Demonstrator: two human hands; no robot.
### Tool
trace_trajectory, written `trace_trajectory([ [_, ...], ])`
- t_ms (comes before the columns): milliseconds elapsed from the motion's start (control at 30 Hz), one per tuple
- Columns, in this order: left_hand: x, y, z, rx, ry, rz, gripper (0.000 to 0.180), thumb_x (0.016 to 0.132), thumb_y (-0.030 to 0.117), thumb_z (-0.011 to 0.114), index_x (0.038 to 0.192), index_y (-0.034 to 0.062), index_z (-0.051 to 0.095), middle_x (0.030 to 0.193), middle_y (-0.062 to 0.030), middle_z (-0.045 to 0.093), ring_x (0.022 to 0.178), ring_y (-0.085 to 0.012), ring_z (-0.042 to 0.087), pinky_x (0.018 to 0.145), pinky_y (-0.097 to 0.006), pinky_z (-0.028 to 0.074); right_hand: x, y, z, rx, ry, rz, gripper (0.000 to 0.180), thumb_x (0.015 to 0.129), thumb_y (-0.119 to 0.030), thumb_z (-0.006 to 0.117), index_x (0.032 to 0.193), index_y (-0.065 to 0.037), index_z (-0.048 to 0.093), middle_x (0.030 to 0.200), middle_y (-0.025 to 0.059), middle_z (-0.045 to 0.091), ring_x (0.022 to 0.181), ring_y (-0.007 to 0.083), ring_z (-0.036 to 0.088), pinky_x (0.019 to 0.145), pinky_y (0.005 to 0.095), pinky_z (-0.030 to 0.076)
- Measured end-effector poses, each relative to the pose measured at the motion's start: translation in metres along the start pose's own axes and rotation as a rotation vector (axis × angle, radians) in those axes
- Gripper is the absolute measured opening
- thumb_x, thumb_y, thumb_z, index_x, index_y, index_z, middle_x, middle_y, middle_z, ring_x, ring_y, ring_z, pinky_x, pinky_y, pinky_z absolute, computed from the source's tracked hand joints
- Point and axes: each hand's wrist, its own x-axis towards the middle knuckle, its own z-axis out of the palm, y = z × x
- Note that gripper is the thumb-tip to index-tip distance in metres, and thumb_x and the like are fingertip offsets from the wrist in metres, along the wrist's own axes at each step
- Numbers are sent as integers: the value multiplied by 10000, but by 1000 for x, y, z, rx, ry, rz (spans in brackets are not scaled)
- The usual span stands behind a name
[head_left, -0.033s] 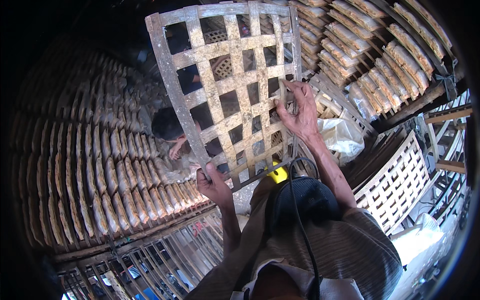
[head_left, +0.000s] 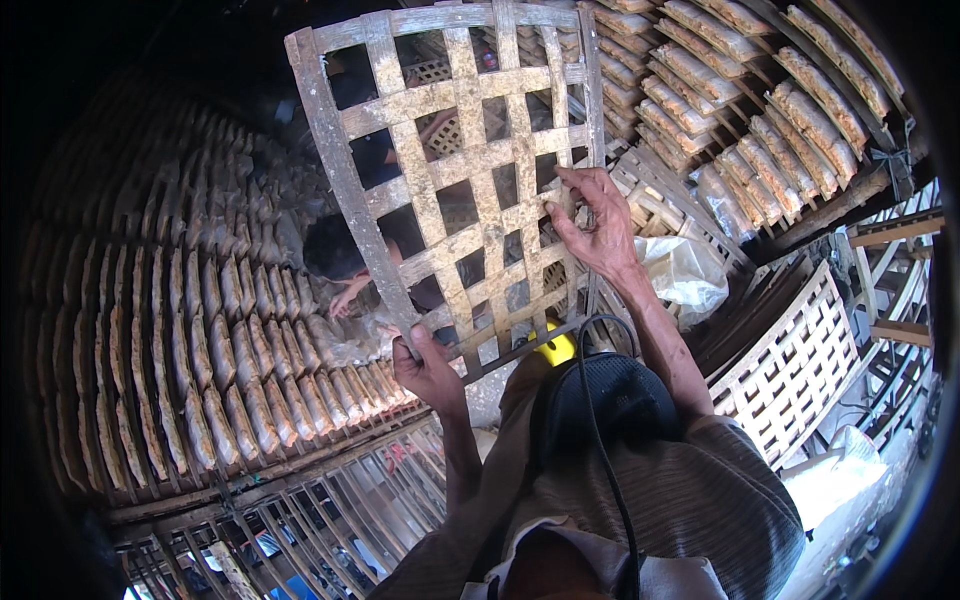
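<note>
Left hand [head_left: 435, 372], bare, at 7 o'clock from the centre of view: closed, thumb in front, on the lower corner of the panel below.

Right hand [head_left: 603, 218], bare, at 2 o'clock: thumb and forefinger bent and slightly parted, tips at the panel's right-hand strips; whether they pinch a strip cannot be told.

Mottled tan, four-sided panel of open-woven flat strips [head_left: 482, 162], with darker side rails: at 12 o'clock, raised and tilted, spanning both hands.

Bright yellow, rounded item [head_left: 560, 346], dark-spotted: at 4 o'clock, just below the panel's lower edge, partly hidden.

Co-worker's bare hand [head_left: 350, 295]: at 9 o'clock, beyond the panel's left rail.

Translucent whitish plastic bag [head_left: 685, 275], crumpled: at 3 o'clock, beside the right forearm.

Second, pale, close-woven lattice panel [head_left: 800, 350]: past the bag, between 3 and 4 o'clock, leaning.

Long rows of pale-brown slabs with whitish faces [head_left: 200, 345]: at 9 o'clock, ranked edge to edge.

Further tiers of similar slabs [head_left: 805, 120]: at 2 o'clock, on a wooden rack.
</note>
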Motion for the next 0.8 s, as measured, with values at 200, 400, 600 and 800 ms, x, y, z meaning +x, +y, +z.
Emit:
trace_trajectory([
  [200,2,-2,-1,-24,-20,-6,298,1070,195,614,815,51,562,639,25,493,602,-44,438,566,-236,338,2,3,-4,32,-159,84,364,882,-214,822,1201,-54,751,999,82,680,836,209,676,761,354,573],
  [400,6,-9,-9,-1,-43,-4,314,1062,201,628,798,43,563,647,19,505,604,-52,446,574,-243,348,2,16,-1,162,-235,181,274,896,-151,790,1140,-32,753,794,41,706,687,143,665,659,315,572],
  [600,10,-4,-8,-7,-51,3,313,1057,197,630,794,39,566,647,17,510,607,-54,455,585,-242,365,5,6,5,37,-138,138,172,889,-38,717,1052,-24,767,799,49,749,742,135,717,695,299,588],
  [800,6,-5,-3,5,-41,-37,321,1069,215,615,800,46,570,646,18,508,603,-53,455,585,-238,368,-9,28,4,310,-98,165,196,889,47,660,1034,-14,776,1014,55,718,850,94,676,690,244,558],
])
